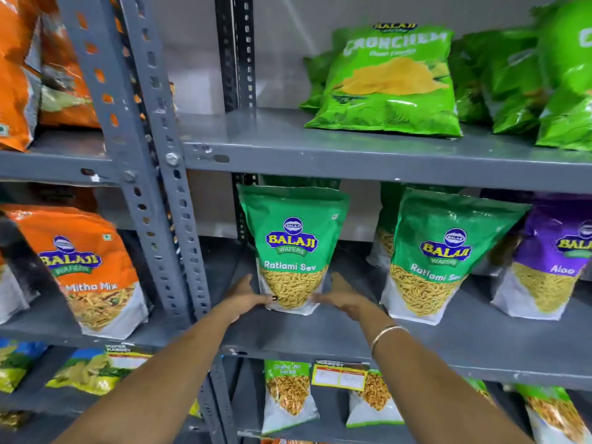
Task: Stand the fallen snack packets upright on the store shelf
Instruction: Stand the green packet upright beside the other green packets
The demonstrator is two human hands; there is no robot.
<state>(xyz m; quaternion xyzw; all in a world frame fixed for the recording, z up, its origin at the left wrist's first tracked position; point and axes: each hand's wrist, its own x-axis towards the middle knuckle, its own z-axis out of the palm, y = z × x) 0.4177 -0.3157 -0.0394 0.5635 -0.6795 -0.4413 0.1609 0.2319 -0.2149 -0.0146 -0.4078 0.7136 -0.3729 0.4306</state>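
A green Ratlami Sev packet stands upright on the grey middle shelf. My left hand presses its lower left corner and my right hand presses its lower right corner, so both hands hold the base. To its right a second green Ratlami Sev packet stands leaning slightly left, with another green packet behind it. A purple Aloo packet stands at the far right.
Green Crunchem bags lean on the upper shelf. An orange Mitha Mix packet stands in the left bay behind the perforated grey upright post. Smaller packets and a price tag are on the lower shelf.
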